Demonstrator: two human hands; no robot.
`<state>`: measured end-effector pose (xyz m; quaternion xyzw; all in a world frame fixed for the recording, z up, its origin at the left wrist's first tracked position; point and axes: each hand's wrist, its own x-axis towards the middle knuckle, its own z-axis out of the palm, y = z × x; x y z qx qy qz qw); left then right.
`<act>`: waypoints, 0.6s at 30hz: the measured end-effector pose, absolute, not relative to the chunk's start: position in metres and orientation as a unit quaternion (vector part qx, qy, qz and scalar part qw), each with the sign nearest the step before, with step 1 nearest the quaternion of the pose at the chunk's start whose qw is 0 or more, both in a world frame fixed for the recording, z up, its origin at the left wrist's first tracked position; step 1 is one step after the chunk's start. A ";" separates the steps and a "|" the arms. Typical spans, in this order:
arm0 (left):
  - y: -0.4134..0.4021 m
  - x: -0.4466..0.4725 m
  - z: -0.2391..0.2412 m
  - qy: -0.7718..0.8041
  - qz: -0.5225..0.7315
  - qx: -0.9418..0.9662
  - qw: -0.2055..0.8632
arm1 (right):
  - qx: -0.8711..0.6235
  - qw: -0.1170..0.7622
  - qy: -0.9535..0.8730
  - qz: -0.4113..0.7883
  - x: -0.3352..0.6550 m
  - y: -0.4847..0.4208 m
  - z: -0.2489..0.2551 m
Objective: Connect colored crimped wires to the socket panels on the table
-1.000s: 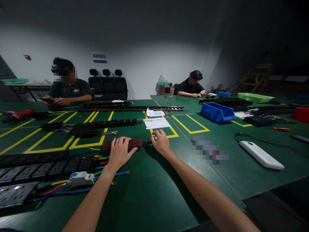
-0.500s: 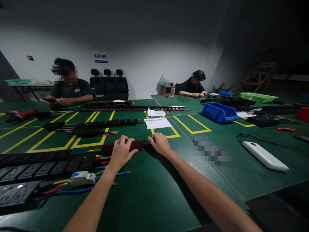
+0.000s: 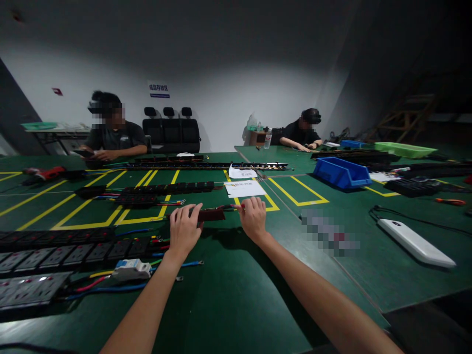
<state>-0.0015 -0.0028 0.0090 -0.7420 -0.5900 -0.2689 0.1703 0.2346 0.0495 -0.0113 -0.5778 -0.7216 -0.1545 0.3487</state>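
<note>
My left hand (image 3: 186,226) is closed around a dark red-brown strip (image 3: 213,215), raised a little and tilted above the green table. Thin wires (image 3: 229,206) run from the strip's right side toward my right hand (image 3: 253,217), whose fingers are closed on their end. The fingertips hide the wire tips. Left of my left hand lie rows of black socket strips (image 3: 84,253) with coloured leads. A blue-and-white circuit breaker (image 3: 132,269) sits among them on yellow, red and blue wires.
Yellow tape marks the table (image 3: 221,300). Papers (image 3: 245,188), more socket strips (image 3: 169,188), a blue bin (image 3: 341,172), a white power bank (image 3: 416,243) and a red power drill (image 3: 46,174) lie around. Two people (image 3: 118,135) (image 3: 300,132) sit across the table.
My left hand has raised and tilted the red-brown strip off the table. My right hand has moved rightward, with the wires now stretched between the strip and its fingers. The view has shifted slightly.
</note>
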 end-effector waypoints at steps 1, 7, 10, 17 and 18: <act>-0.003 -0.002 0.009 -0.594 -0.269 -0.739 0.172 | -0.576 0.354 -0.720 -0.154 0.235 0.049 -0.011; -0.003 -0.002 0.009 -0.600 -0.267 -0.733 0.176 | -0.558 0.389 -0.714 -0.164 0.234 0.046 -0.014; -0.002 -0.002 0.007 -0.603 -0.268 -0.731 0.176 | -0.551 0.401 -0.713 -0.167 0.233 0.046 -0.015; -0.003 -0.001 0.008 -0.610 -0.274 -0.720 0.185 | -0.547 0.406 -0.720 -0.133 0.234 0.049 -0.013; -0.004 -0.002 0.008 -0.613 -0.274 -0.717 0.187 | -0.545 0.403 -0.725 -0.123 0.235 0.051 -0.014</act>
